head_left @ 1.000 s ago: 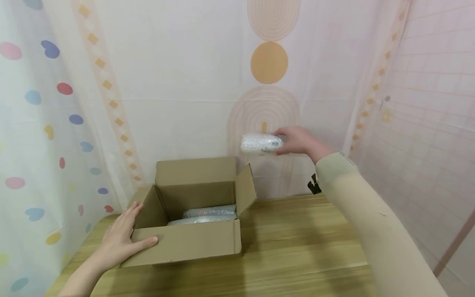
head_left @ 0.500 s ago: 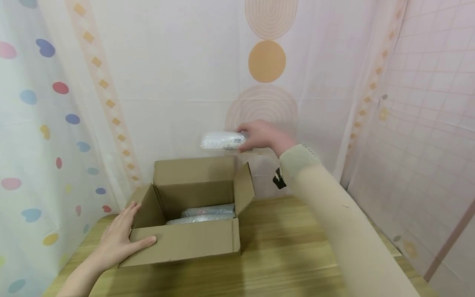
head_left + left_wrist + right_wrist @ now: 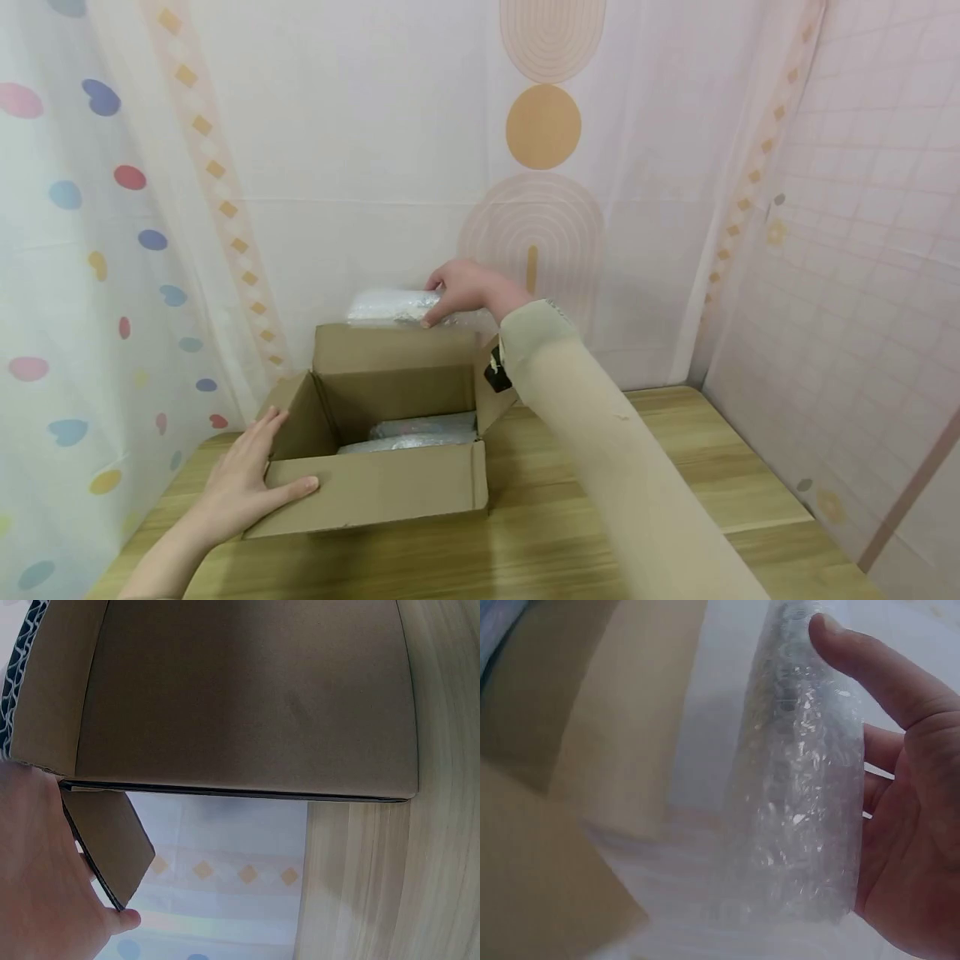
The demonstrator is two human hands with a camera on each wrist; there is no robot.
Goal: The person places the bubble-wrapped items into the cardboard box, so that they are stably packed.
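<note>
An open cardboard box [image 3: 375, 492] stands on the wooden table [image 3: 600, 492], with bubble-wrapped packages [image 3: 423, 429] lying inside. My right hand [image 3: 461, 292] grips a bubble-wrapped roll [image 3: 386, 307] just above the box's back flap [image 3: 393, 348]; the right wrist view shows my right hand [image 3: 900, 817] with thumb and fingers curled round the roll [image 3: 802, 780]. My left hand [image 3: 247, 483] rests with straight fingers on the box's front left corner, thumb along the front wall. In the left wrist view my left hand [image 3: 45, 885] touches the left flap [image 3: 109, 847] beside the box wall [image 3: 247, 697].
Patterned curtains [image 3: 112, 208] hang close behind and to the left of the table. A pink tiled wall [image 3: 862, 250] stands at the right. Bare tabletop lies right of the box and in front of it.
My right hand has carried the bubble-wrapped roll leftward and slightly down, from right of the box to just above its back flap. My left hand has stayed on the box corner.
</note>
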